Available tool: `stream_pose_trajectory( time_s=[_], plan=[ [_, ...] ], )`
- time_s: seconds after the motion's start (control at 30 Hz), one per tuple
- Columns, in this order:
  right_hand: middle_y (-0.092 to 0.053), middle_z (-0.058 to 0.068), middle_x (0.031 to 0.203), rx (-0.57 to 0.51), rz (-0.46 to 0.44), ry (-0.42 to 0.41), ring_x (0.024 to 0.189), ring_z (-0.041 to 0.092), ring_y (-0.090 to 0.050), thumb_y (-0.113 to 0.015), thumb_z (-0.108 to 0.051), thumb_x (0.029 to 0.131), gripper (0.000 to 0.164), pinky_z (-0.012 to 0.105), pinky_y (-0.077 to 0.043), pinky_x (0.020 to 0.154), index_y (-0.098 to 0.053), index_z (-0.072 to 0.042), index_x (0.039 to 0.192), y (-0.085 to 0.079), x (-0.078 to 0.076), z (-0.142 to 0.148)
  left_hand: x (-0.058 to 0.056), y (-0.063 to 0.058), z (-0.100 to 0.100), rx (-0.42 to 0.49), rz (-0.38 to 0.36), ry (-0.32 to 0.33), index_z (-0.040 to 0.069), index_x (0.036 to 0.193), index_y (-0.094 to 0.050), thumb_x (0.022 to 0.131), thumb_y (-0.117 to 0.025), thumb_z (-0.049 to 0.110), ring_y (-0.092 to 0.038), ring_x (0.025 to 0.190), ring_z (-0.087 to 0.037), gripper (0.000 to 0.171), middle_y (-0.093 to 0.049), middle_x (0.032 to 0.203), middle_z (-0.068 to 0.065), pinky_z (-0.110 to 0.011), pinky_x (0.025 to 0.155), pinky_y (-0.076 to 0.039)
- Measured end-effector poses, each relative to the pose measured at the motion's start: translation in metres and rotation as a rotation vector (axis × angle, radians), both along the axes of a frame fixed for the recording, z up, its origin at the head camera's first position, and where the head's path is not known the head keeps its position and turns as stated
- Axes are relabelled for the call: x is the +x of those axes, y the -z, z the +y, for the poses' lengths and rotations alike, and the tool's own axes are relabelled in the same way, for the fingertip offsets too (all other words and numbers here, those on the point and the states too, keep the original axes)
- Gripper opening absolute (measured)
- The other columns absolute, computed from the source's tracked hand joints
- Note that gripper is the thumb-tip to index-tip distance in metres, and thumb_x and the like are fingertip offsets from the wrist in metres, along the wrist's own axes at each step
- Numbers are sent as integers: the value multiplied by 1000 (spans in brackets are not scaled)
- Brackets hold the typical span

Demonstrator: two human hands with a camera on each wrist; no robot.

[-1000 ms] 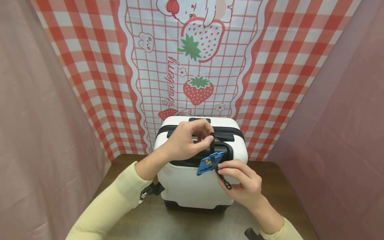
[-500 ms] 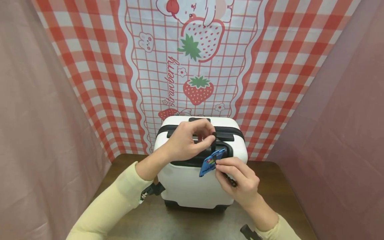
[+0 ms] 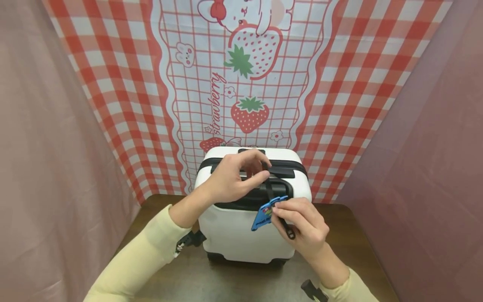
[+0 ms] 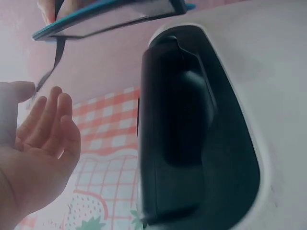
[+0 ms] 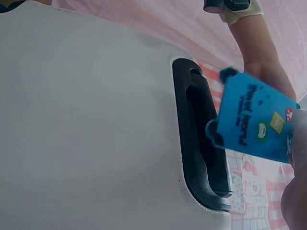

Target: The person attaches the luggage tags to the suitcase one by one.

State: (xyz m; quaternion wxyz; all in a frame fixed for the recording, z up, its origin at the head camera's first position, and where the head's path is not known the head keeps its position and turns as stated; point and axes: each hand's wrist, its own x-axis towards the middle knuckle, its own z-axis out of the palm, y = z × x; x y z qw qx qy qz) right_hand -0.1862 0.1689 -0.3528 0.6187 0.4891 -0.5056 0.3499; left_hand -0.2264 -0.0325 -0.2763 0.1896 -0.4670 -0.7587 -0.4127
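A white hard-shell suitcase (image 3: 245,237) stands upright on the table, its black carry handle (image 4: 156,139) and recess facing up. Above the handle, my left hand (image 3: 235,177) holds the upper end of a black strap (image 3: 269,187) at the thumb tip; its other fingers are loosely curved. The strap runs down to a blue luggage tag (image 3: 263,216), which my right hand (image 3: 306,230) pinches at its edge. Small printed pictures and lettering mark the tag's face in the right wrist view. Below the right fingers hangs the strap's other end, with a small loop.
Brown wooden table (image 3: 170,272) lies under the suitcase. A red-and-white checked strawberry cloth (image 3: 249,88) hangs behind it. Pink curtains (image 3: 426,167) close in both sides. Black camera mounts (image 3: 192,239) sit on the wrists.
My right hand has shifted its fingers from the strap onto the tag's edge. The tag rose slightly, then dropped a little to the right, slanting the strap. My left hand has barely moved.
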Motion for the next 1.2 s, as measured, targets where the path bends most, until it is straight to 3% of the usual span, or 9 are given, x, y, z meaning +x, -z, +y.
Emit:
stream_pose_trajectory(
  time_s=[0.1, 0.23, 0.47, 0.6, 0.83, 1.2],
  plan=[
    [-69, 19, 71, -7, -13, 22, 62, 28, -63, -82, -7, 92, 23, 29, -57, 66, -77, 7, 75, -2, 1, 1, -4, 2, -10, -10, -23, -30, 8, 117, -69, 102, -68, 14, -68, 74, -7, 17, -79, 93, -4, -27, 69, -56],
    [-69, 19, 71, 0, -36, 38, 63, 29, -64, -81, -10, 93, 26, 29, -58, 68, -76, 8, 75, -3, 2, 3, -13, 5, -30, -19, -46, -109, 7, 117, -71, 103, -65, 15, -70, 75, -10, 17, -80, 95, -5, -30, 69, -56],
    [-72, 17, 71, -18, -57, 84, 62, 29, -64, -78, -7, 93, 24, 31, -56, 65, -77, 6, 73, -4, 2, 5, -29, 14, -61, -120, -19, -365, 5, 114, -73, 97, -76, 19, -72, 89, -20, 22, -78, 100, -7, -40, 79, -62],
    [-73, 17, 72, -27, -70, 105, 63, 28, -65, -79, -7, 93, 23, 27, -58, 70, -77, 6, 74, -3, 1, 6, -35, 20, -68, -198, -23, -455, 6, 115, -76, 93, -81, 20, -71, 97, -26, 26, -77, 107, -10, -43, 85, -62],
    [-74, 18, 75, -23, -106, 147, 65, 29, -65, -82, -8, 92, 14, 23, -60, 81, -79, 4, 84, 2, 1, 12, -43, 29, -72, -280, -35, -477, 11, 110, -83, 93, -81, 24, -71, 102, -26, 22, -81, 107, -7, -45, 92, -59],
    [-76, 15, 80, 29, -202, 233, 71, 26, -68, -76, -19, 100, 29, 13, -56, 97, -78, 6, 86, 9, 3, 20, -44, 30, -75, -293, -31, -461, 11, 110, -83, 94, -80, 25, -71, 103, -27, 21, -82, 107, -6, -47, 94, -57]
  ],
)
